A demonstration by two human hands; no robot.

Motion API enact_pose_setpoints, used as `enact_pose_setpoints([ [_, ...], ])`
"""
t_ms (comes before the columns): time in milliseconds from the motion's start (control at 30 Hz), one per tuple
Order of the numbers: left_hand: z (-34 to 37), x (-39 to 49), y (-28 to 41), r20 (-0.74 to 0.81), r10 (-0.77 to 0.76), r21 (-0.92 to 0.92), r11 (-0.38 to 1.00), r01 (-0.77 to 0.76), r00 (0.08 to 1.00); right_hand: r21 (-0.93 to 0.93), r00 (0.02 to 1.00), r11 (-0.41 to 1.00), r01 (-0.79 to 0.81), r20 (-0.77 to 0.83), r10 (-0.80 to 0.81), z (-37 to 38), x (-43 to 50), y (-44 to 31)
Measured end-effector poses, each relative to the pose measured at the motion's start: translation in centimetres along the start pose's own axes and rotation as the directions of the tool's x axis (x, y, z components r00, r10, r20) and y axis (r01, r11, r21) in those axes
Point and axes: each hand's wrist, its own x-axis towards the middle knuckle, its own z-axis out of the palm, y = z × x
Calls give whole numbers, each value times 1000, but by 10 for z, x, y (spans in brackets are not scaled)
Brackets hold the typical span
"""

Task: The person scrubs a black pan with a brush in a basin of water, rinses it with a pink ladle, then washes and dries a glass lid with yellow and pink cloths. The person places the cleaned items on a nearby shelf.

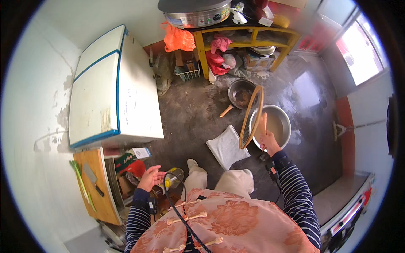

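Note:
My right hand [269, 140] grips the wooden handle of what looks like a round, wood-rimmed pot lid [260, 98], tilted nearly edge-on. Behind the hand and lid stands a metal basin [286, 118] holding cloudy, brownish liquid. A dark frying pan [235, 84] with a wooden handle lies beyond the lid, brown residue inside. On the floor beside the basin is a pale, flat, folded cloth or sack [224, 150]. My left hand [152, 178] is empty with its fingers apart, near a yellow-capped plastic bottle [175, 173].
A white chest freezer [140, 95] stands at left. Below it, a cutting board [107, 193] bears a cleaver [91, 174] and green onions [81, 183]. A yellow-framed table [201, 57] at the back carries a round electric griddle [197, 19]. A dark cord [177, 210] crosses my chest.

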Motion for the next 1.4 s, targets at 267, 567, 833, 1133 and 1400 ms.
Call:
enact_pose_setpoints([
  [267,-8,94,153,232,-35,292,956,-36,972,-255,963,959,127,-200,-181,66,34,13],
  [567,125,227,244,532,-182,398,916,-55,827,-579,828,815,38,-438,-350,118,91,19],
  [833,250,386,284,453,-429,617,784,73,781,-615,781,786,-66,-522,-342,124,178,-23],
  [1133,325,546,254,225,-528,774,607,178,819,-655,679,756,5,-553,-483,107,271,-32],
  [1400,360,676,224,260,-603,812,559,166,754,-695,678,716,-60,-555,-482,101,355,-2],
])
